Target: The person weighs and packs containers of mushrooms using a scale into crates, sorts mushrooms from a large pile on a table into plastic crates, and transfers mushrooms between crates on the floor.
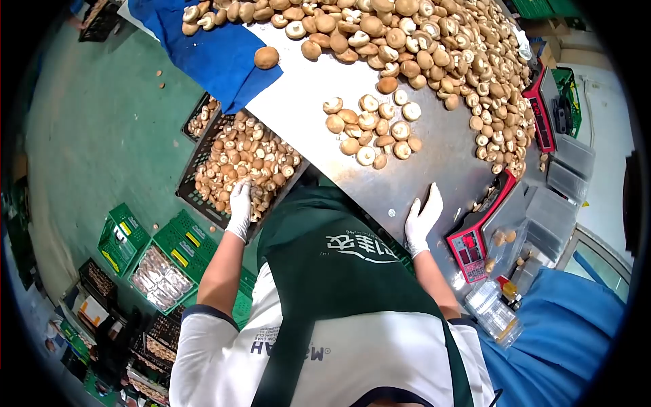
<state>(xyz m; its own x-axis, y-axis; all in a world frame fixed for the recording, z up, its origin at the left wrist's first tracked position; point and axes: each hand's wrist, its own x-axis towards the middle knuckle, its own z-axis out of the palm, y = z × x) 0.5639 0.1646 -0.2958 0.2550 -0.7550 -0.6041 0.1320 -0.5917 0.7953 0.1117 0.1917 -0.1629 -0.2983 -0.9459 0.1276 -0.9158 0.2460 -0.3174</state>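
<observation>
My left hand (240, 205), in a white glove, reaches into a black crate (191, 182) full of brown-capped mushrooms (234, 152). Its fingers are bent against the mushrooms and look closed on one, partly hidden. My right hand (424, 216), also gloved, rests at the near edge of the metal table (322, 139), thumb and fingers apart, holding nothing. Beyond it lies a small group of loose mushrooms (369, 122), some caps up and some stems up. A large heap of mushrooms (434, 47) covers the far and right parts of the table.
Red digital scales (468, 249) stand at the table's right side, near clear plastic trays (553, 217). A blue cloth (203, 57) hangs over the left corner. Green crates (186, 237), one holding packed trays, sit on the floor at left. A blue cover (556, 332) lies at lower right.
</observation>
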